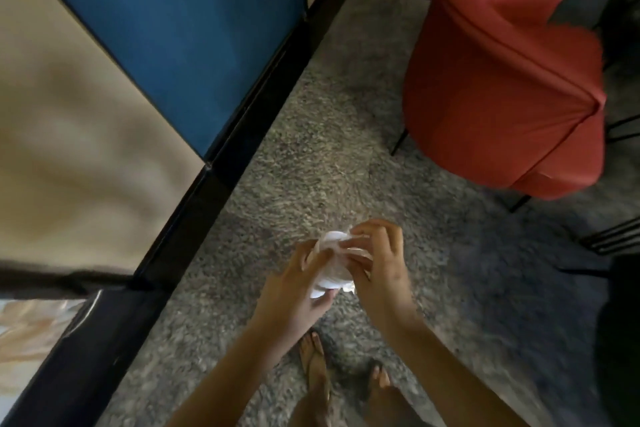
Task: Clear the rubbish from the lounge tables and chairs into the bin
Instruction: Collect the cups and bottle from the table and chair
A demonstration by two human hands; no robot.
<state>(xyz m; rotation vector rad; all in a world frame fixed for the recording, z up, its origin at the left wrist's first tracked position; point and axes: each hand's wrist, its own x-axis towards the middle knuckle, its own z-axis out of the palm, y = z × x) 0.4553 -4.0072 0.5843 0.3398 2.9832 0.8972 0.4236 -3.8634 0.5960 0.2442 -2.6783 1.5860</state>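
Observation:
I hold a white piece of rubbish, which looks like a crumpled disposable cup or paper, in front of me above the speckled floor. My left hand grips it from the left and below. My right hand pinches its top and right side, fingers curled over it. No bin is in view.
A red-covered chair on thin black legs stands at the upper right. A blue panel and a beige wall with black skirting run along the left. Dark chair or table legs show at the right edge. My feet are below.

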